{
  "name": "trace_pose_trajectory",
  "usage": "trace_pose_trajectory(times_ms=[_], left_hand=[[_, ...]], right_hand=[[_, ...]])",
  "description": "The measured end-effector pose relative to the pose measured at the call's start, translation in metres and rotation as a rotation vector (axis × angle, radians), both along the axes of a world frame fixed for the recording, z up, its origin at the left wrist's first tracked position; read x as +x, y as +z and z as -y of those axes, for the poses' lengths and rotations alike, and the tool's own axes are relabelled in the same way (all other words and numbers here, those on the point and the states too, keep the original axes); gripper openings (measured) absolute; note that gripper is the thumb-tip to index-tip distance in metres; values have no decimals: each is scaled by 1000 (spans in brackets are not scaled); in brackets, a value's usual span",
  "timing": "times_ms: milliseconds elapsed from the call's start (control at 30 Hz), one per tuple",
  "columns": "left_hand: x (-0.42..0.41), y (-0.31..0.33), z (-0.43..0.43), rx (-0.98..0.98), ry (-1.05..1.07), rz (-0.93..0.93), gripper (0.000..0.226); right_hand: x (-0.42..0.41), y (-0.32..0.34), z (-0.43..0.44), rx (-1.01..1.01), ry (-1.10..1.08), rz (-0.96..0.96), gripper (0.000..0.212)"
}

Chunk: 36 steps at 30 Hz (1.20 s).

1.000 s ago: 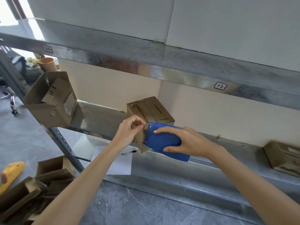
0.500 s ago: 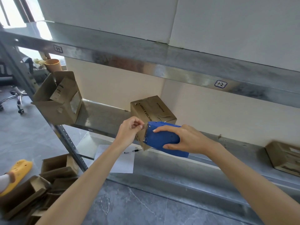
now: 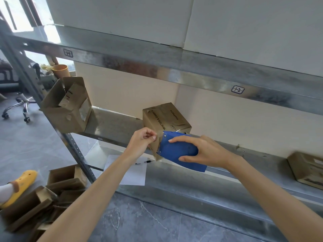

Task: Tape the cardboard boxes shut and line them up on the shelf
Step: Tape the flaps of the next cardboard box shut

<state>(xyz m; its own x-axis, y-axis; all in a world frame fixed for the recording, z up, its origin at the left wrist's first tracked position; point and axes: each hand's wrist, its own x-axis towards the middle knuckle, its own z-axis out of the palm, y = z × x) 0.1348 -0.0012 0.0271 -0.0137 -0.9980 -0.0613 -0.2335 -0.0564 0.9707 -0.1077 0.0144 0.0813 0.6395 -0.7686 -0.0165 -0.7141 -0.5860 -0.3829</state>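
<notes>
A closed cardboard box (image 3: 164, 117) with printed lettering stands on the metal shelf (image 3: 111, 124) in the middle of the view. My right hand (image 3: 204, 151) grips a blue tape dispenser (image 3: 176, 149) held against the box's front face. My left hand (image 3: 143, 142) pinches the clear tape end just left of the dispenser's blade, at the box's front edge. An open cardboard box (image 3: 68, 109) with raised flaps sits at the shelf's left end. Another closed box (image 3: 307, 166) lies at the far right of the shelf.
A sheet of paper (image 3: 129, 170) with a pen (image 3: 145, 162) lies on the lower shelf. Several flattened cardboard pieces (image 3: 40, 194) are piled on the floor at lower left, beside a foot in a yellow clog (image 3: 21, 182). An upper shelf beam (image 3: 174, 72) runs overhead.
The view has shifted slightly, so the boxes sit further right. My left hand's fingers have closed tighter on the tape end beside the dispenser. The dispenser stays against the box.
</notes>
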Motion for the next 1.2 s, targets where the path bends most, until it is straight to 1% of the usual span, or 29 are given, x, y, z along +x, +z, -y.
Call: trace_pose_trajectory(times_ms=[100,167,267,433,567,633,733,900,933,1033,1133,1200], left_hand=[[0,0,-1,44,-10,-45,13],[1,0,-2,17,-16,-22,9],[2,-4,-4,-43,9,37,15],[5,-8,-7,-72,58,63,17],[38,-11,-12,-83,194,-6,11],[45,-15,-15,-63,177,-6,8],[32,-21,-16,-64,150,-32,6],[17,-40,-15,-98,136,-71,11],[15,-41,-13,-117,135,-44,13],[11,-45,-3,-173,110,53,27],[6,-46,4,-235,55,98,32],[3,-45,5,-231,38,96,33]], right_hand=[[2,-1,1,-21,-3,-15,51],[4,-2,1,-26,2,-20,52],[4,-6,2,-19,18,-38,53],[6,2,-1,-62,48,-62,50],[-15,10,-2,-91,3,-83,49],[-23,12,1,-102,-25,-108,49],[-27,10,4,-113,-52,-132,50],[-34,4,1,-93,-49,-176,50],[-35,3,1,-98,-60,-168,51],[-38,3,2,-93,-78,-154,52],[-40,1,3,-84,-91,-167,53],[-41,2,5,-90,-98,-175,53]])
